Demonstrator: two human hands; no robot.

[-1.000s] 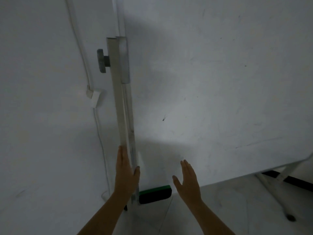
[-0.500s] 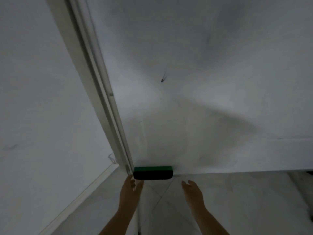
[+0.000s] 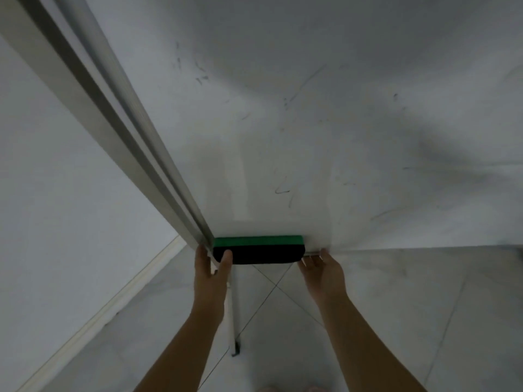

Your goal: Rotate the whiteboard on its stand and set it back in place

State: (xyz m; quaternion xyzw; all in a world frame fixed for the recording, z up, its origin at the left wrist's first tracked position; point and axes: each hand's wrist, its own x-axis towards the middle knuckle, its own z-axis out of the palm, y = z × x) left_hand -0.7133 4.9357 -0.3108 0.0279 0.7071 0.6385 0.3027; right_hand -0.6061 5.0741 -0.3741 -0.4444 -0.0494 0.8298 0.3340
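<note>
From the head view, the whiteboard (image 3: pixel 325 123) fills the upper frame, its bottom edge low and its metal side frame (image 3: pixel 119 142) running up to the left. A green and black eraser (image 3: pixel 259 249) sits at the board's bottom left corner. The left hand (image 3: pixel 210 275) grips that corner, thumb on the eraser; the right hand (image 3: pixel 322 271) hooks its fingers (image 3: pixel 311 260) under the bottom edge just right of the eraser. Judging by this grip, the turn has hardly begun; rotating and resetting remain.
</note>
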